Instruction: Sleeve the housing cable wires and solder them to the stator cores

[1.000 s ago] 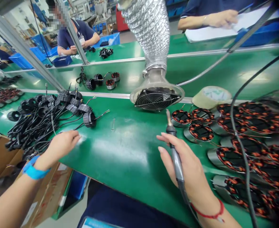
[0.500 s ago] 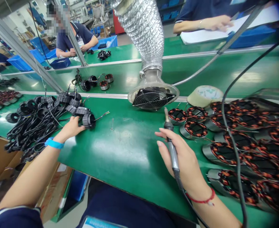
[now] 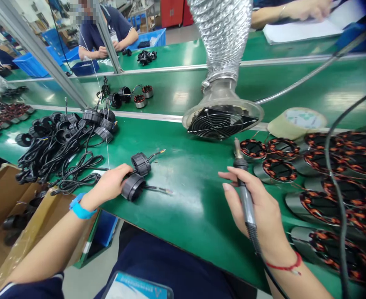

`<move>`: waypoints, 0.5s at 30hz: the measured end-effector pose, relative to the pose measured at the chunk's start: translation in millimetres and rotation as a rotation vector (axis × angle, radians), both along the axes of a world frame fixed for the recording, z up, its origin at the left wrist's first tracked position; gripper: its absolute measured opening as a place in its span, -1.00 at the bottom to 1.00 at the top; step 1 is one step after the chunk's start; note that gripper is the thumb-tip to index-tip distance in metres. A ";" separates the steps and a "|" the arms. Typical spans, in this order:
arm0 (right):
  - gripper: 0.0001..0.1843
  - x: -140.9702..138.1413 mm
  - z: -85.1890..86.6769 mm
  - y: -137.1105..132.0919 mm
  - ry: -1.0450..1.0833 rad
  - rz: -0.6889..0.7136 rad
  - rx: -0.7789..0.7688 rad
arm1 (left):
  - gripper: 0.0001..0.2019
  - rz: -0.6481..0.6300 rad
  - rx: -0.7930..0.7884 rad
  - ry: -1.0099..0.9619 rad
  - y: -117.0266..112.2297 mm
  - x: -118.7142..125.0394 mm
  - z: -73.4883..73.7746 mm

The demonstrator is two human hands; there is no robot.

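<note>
My left hand (image 3: 113,182) is closed on two black round plastic housings: one ribbed (image 3: 141,163), the other a smoother open cup (image 3: 133,187). Stripped wire ends stick out of both to the right; my fingertips are partly hidden behind them. In my right hand (image 3: 260,203) a soldering iron (image 3: 246,203) lies between thumb and fingers, tip up and away from me, near the closest copper-wound stators (image 3: 253,149). To the left of the housings lies a heap of black cables (image 3: 48,155) with more black housings (image 3: 62,135).
A fume extractor hood (image 3: 223,120) on a foil duct hangs over the green bench (image 3: 183,220). Rows of stators (image 3: 315,199) and a tape roll (image 3: 298,120) stand at the right. A cardboard box (image 3: 48,224) is at lower left. Co-workers sit across the bench.
My left hand has drawn two housings from the heap toward me and to the right. My right hand still holds the soldering iron. The view has shifted somewhat.
</note>
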State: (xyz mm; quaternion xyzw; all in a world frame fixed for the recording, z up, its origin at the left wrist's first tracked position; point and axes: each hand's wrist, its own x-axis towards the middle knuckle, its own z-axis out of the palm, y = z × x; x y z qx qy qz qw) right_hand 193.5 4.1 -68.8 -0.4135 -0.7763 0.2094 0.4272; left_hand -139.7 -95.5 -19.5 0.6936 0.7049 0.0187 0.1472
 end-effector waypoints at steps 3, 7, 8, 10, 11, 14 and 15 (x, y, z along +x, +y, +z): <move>-0.62 -0.2 -0.8 -0.7 -0.012 -0.033 -0.023 | -0.54 -0.001 0.007 0.039 -6.7 -18.1 12.3; -0.60 -0.4 2.5 -2.2 -0.009 -0.057 -0.034 | -0.61 0.358 0.095 0.302 -27.9 -79.7 30.8; -0.60 -0.7 3.6 -2.6 -0.006 -0.060 -0.027 | -0.59 0.451 0.029 0.379 -33.1 -95.8 32.0; -0.61 -1.9 4.9 -3.2 -0.014 -0.062 -0.020 | -0.59 0.551 -0.124 0.448 -40.8 -121.8 30.4; -0.61 -2.5 4.9 -3.3 -0.020 -0.062 -0.023 | -0.61 0.569 -0.170 0.450 -43.0 -130.9 28.9; -0.60 -3.8 2.7 -2.6 -0.037 -0.055 -0.050 | -0.69 0.600 -0.152 0.391 -44.5 -144.5 33.3; -0.59 -4.1 1.8 -2.2 -0.036 -0.056 -0.057 | -0.70 0.621 -0.117 0.357 -44.2 -145.9 39.6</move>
